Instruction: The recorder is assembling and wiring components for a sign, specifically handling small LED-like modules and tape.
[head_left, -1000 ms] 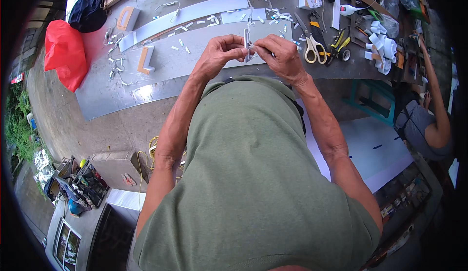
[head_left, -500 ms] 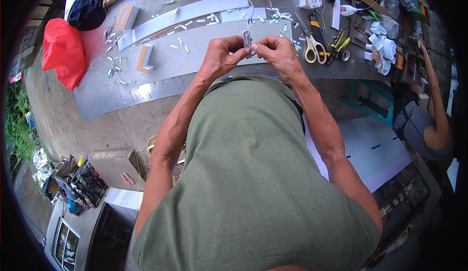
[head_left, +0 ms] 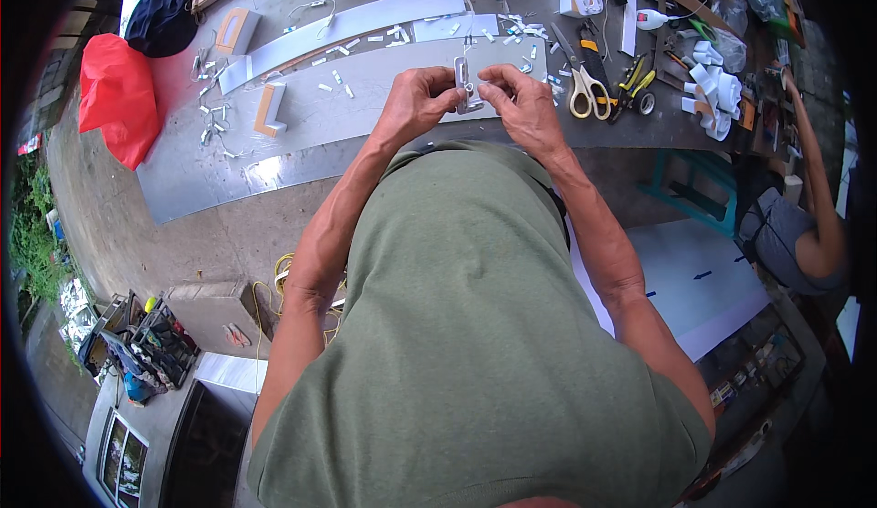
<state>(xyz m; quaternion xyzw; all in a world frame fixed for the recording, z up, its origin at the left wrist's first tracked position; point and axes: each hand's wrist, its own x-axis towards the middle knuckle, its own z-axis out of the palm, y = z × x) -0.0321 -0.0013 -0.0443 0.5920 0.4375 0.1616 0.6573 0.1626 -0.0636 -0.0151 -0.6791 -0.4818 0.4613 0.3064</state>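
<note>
My left hand (head_left: 420, 101) pinches a small pale channel-letter shell (head_left: 461, 71) between thumb and fingers, above the front of the table. The shell stands on edge, and its hollow side faces right. A thin wire (head_left: 469, 44) rises from its top. Just right of the shell is my right hand (head_left: 521, 106), its thumb and index finger curved and slightly apart. Nothing can be made out between those fingertips. Under both hands lies a long pale grey sheet (head_left: 365, 92) on the metal table.
Small white LED modules (head_left: 521, 28) lie scattered behind my hands. To the right are scissors (head_left: 589, 92), a cutter (head_left: 594, 56), yellow-handled pliers (head_left: 639, 79) and curled white strips (head_left: 717, 88). Brown-and-white letter shells (head_left: 270, 109) and a red bag (head_left: 119, 101) are left. Another person (head_left: 799, 234) works far right.
My right hand has drawn back a little from the shell, and its thumb and index finger have parted. The shell has turned in my left hand, showing more of its hollow side.
</note>
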